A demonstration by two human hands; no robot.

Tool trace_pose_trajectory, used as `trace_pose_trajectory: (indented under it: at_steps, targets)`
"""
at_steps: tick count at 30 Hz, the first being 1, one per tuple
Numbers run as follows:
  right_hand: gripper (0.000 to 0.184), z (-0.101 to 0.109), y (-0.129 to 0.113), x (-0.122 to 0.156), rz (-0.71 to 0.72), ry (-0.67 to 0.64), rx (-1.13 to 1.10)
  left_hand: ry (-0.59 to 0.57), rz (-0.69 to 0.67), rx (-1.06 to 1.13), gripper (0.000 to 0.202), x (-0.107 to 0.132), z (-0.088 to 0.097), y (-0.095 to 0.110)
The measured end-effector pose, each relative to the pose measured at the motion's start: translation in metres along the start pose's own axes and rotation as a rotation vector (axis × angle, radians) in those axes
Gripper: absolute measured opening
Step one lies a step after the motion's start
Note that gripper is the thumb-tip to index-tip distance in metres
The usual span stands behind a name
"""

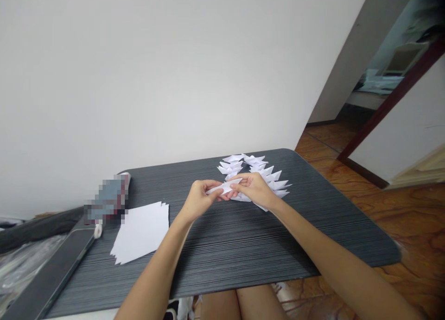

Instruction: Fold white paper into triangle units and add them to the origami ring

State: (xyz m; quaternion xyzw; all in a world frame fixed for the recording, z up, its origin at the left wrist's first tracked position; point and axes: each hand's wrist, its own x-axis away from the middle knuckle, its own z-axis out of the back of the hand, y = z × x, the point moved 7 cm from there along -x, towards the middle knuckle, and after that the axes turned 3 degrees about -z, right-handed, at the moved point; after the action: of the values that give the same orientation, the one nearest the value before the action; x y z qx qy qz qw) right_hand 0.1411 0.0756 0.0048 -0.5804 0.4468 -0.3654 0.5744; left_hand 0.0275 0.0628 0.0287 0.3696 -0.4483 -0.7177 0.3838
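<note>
Between my two hands, above the dark table, is a folded white paper boat (225, 186). My left hand (201, 195) pinches its left end, thumb on the near side. The right end is gripped by my right hand (253, 188), also with the thumb in front. Just behind and to the right of my hands lie several finished-looking paper boats (274, 176), set in two rows and partly hidden by my right hand. To the left of my left forearm rests a stack of white paper sheets (144, 232), its edges slightly fanned.
The dark, wood-grained table (222, 260) stands against a white wall (174, 79). A blurred-out object (107, 199) and a long dark, flat object (57, 269) lie along its left side. Wooden floor (410, 218) and a doorway are at the right.
</note>
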Motion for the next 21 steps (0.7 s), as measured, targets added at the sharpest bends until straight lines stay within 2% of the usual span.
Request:
trace_pose_trajectory:
  at_steps: [9, 18, 21]
  targets:
    - [0.03, 0.014, -0.004, -0.002, 0.008, 0.045, 0.009, 0.1, 0.078, 0.043, 0.028, -0.002, 0.01, -0.02]
    - [0.031, 0.023, -0.005, -0.005, 0.009, 0.081, 0.0, 0.159, -0.006, 0.095, 0.026, -0.003, 0.021, -0.013]
    - [0.03, 0.031, -0.011, -0.005, 0.103, 0.183, 0.116, 0.189, -0.005, 0.082, 0.027, -0.002, 0.025, -0.017]
